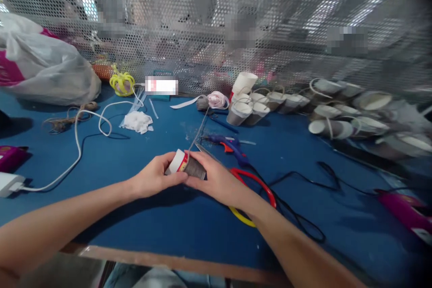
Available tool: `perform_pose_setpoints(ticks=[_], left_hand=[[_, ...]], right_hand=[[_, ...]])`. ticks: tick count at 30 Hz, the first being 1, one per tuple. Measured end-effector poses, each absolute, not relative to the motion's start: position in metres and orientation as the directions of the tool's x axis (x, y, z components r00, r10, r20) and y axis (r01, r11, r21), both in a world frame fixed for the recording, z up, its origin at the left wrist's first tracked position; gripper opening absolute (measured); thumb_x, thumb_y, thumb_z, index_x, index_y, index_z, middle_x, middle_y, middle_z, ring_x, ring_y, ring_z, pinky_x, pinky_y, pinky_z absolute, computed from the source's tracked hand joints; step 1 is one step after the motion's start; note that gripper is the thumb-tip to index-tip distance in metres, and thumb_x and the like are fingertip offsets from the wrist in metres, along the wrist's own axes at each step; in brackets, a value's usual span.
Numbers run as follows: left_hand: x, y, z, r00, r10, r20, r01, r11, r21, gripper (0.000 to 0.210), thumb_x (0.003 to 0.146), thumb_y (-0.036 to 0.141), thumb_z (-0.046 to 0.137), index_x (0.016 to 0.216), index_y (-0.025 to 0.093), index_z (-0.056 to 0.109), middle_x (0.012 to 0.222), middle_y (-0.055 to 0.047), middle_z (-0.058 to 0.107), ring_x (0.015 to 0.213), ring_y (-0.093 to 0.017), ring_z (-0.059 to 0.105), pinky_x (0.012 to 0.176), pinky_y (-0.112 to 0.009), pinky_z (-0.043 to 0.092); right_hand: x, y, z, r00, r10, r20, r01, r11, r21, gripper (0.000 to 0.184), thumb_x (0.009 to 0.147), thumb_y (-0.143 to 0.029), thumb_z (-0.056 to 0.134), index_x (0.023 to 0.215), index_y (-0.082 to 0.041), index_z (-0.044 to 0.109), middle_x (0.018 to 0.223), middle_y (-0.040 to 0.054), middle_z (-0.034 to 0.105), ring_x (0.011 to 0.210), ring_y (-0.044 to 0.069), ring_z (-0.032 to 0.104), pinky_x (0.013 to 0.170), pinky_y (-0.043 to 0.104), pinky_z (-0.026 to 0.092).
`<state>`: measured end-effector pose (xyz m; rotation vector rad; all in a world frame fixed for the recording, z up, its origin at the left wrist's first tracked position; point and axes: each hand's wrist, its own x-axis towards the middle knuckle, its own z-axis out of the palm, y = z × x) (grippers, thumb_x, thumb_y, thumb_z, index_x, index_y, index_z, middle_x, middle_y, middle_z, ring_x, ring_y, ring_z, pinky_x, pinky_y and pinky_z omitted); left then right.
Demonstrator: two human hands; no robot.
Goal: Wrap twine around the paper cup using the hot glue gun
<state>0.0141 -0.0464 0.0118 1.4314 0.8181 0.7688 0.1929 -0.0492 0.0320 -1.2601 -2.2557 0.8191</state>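
Note:
A paper cup lies tilted between my two hands, its lower part wound with grey yarn and a red and yellow printed band showing beside the white end. My left hand is closed round the white end. The wrapped part is gripped by my right hand. From the cup a strand of grey yarn runs up to a small grey yarn ball. Scissors with red and yellow handles lie partly under my right wrist. A blue glue gun rests just beyond my right hand.
Several yarn-wrapped cups with handles stand at the back, with more at the right. A white cable and black cord cross the blue table. A plastic bag sits back left, before a perforated metal screen.

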Motion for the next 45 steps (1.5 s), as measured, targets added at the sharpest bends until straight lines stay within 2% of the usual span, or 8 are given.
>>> perform_pose_setpoints(ticks=[7, 16, 22, 26, 29, 34, 39, 45], left_hand=[[0.014, -0.053, 0.012, 0.556, 0.831, -0.03, 0.161, -0.073, 0.984, 0.021, 0.069, 0.023, 0.056, 0.084, 0.011, 0.05, 0.068, 0.002, 0.049, 0.059, -0.008, 0.042, 0.057, -0.02, 0.036], [0.022, -0.051, 0.011, 0.488, 0.873, -0.017, 0.148, -0.064, 0.987, 0.029, 0.077, 0.035, 0.045, 0.068, 0.009, 0.054, 0.056, 0.003, 0.044, 0.053, -0.007, 0.037, 0.052, -0.02, 0.033], [0.017, -0.05, 0.018, 0.374, 0.926, -0.046, 0.135, -0.006, 0.991, 0.033, 0.076, 0.039, 0.046, 0.076, 0.009, 0.06, 0.062, -0.001, 0.054, 0.057, -0.009, 0.043, 0.055, -0.02, 0.036], [0.011, -0.049, 0.022, 0.334, 0.941, -0.054, 0.179, -0.007, 0.984, 0.034, 0.077, 0.04, 0.046, 0.076, 0.009, 0.061, 0.061, -0.001, 0.055, 0.055, -0.008, 0.043, 0.054, -0.02, 0.036], [0.008, -0.048, 0.022, 0.333, 0.943, -0.023, 0.244, -0.063, 0.968, 0.036, 0.077, 0.04, 0.045, 0.078, 0.009, 0.061, 0.059, -0.001, 0.054, 0.053, -0.009, 0.043, 0.053, -0.021, 0.036], [0.005, -0.048, 0.02, 0.36, 0.931, 0.057, 0.324, -0.182, 0.928, 0.035, 0.079, 0.038, 0.042, 0.077, 0.009, 0.061, 0.057, 0.001, 0.051, 0.053, -0.008, 0.04, 0.051, -0.02, 0.034], [0.004, -0.048, 0.018, 0.358, 0.932, 0.062, 0.339, -0.191, 0.921, 0.035, 0.079, 0.037, 0.041, 0.076, 0.009, 0.061, 0.056, 0.001, 0.051, 0.052, -0.008, 0.039, 0.049, -0.02, 0.033], [0.004, -0.045, 0.019, 0.334, 0.943, 0.004, 0.33, -0.12, 0.936, 0.038, 0.079, 0.04, 0.04, 0.077, 0.008, 0.061, 0.058, 0.0, 0.051, 0.052, -0.008, 0.039, 0.051, -0.02, 0.033]], right_hand=[[0.192, -0.047, 0.034, -0.488, 0.873, 0.014, 0.402, 0.239, -0.884, 0.041, 0.084, -0.037, 0.038, 0.119, -0.017, 0.042, 0.126, 0.0073, 0.044, 0.112, 0.016, 0.044, 0.093, 0.032, 0.035], [0.183, -0.043, 0.041, -0.44, 0.887, 0.14, 0.517, 0.378, -0.768, 0.031, 0.086, -0.035, 0.033, 0.093, -0.017, 0.058, 0.105, 0.0063, 0.059, 0.1, 0.016, 0.052, 0.088, 0.031, 0.037], [0.205, -0.043, 0.061, -0.12, 0.991, 0.063, 0.685, 0.129, -0.717, 0.035, 0.081, -0.044, 0.038, 0.063, -0.016, 0.052, 0.053, 0.002, 0.057, 0.045, 0.011, 0.052, 0.047, 0.024, 0.042], [0.233, -0.037, 0.079, 0.059, 0.97, 0.235, 0.698, 0.128, -0.705, 0.019, 0.079, -0.034, 0.043, 0.074, -0.017, 0.05, 0.055, -0.0004, 0.056, 0.039, 0.008, 0.047, 0.042, 0.021, 0.038], [0.254, -0.025, 0.081, 0.148, 0.938, 0.313, 0.865, 0.031, -0.501, 0.018, 0.076, -0.022, 0.043, 0.088, -0.016, 0.054, 0.075, 0.0062, 0.062, 0.06, 0.014, 0.056, 0.056, 0.025, 0.042], [0.27, -0.002, 0.053, 0.112, 0.994, 0.009, 0.976, -0.108, -0.189, 0.017, 0.067, -0.031, 0.054, 0.059, -0.016, 0.059, 0.065, 0.0102, 0.063, 0.067, 0.023, 0.059, 0.058, 0.03, 0.04], [0.267, 0.007, 0.028, 0.121, 0.992, -0.044, 0.957, -0.128, -0.26, 0.006, 0.061, -0.02, 0.058, 0.064, -0.015, 0.059, 0.067, 0.0113, 0.064, 0.069, 0.022, 0.06, 0.059, 0.028, 0.04], [0.257, -0.013, 0.044, 0.142, 0.989, 0.03, 0.847, -0.105, -0.521, 0.035, 0.074, -0.024, 0.048, 0.106, -0.011, 0.044, 0.084, 0.009, 0.063, 0.068, 0.015, 0.06, 0.059, 0.025, 0.045]])
